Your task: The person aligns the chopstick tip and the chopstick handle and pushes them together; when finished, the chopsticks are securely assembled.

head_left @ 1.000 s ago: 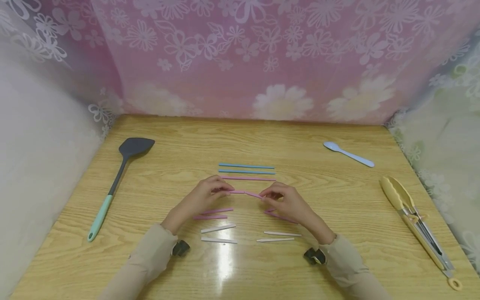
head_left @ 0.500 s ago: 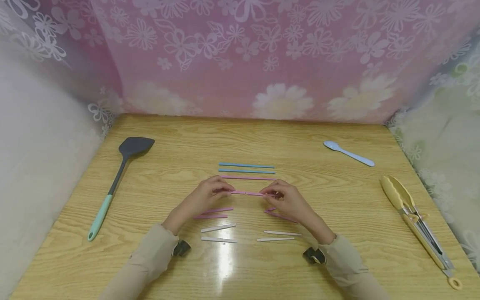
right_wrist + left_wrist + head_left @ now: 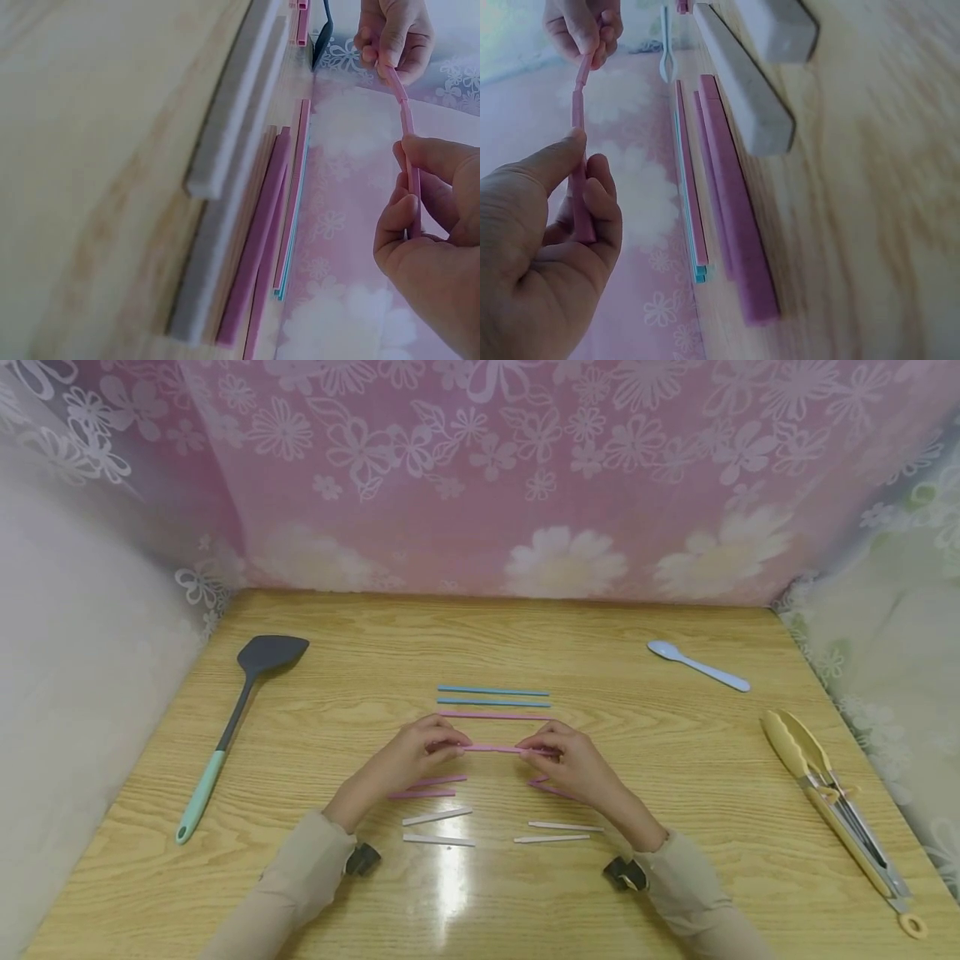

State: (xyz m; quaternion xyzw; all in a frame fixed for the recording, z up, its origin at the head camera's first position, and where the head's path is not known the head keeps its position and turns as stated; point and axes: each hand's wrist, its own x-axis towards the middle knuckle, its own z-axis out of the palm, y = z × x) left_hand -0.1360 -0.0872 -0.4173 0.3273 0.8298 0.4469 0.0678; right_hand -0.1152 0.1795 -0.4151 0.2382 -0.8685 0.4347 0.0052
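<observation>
Two pink chopstick halves meet end to end between the hands, a little above the table. The left hand (image 3: 420,747) pinches the left half (image 3: 577,112) between thumb and fingers, and the right hand (image 3: 567,755) pinches the right half (image 3: 408,124). In the head view they lie nearly in one line; a narrower section shows at the joint in the wrist views. How far one enters the other I cannot tell. Just beyond the hands lie a full-length pink chopstick (image 3: 495,716) and two blue chopsticks (image 3: 493,702), side by side.
Loose pink pieces (image 3: 423,793) lie below the left hand, others (image 3: 553,790) partly under the right. Nearer are white pieces at left (image 3: 438,840) and right (image 3: 551,839). A spatula (image 3: 240,718) lies far left; a blue spoon (image 3: 697,667) and yellow tongs (image 3: 832,810) lie right.
The right half was tilted down to the right a second ago; it has swung level and now lines up with the left half. The left hand has barely moved.
</observation>
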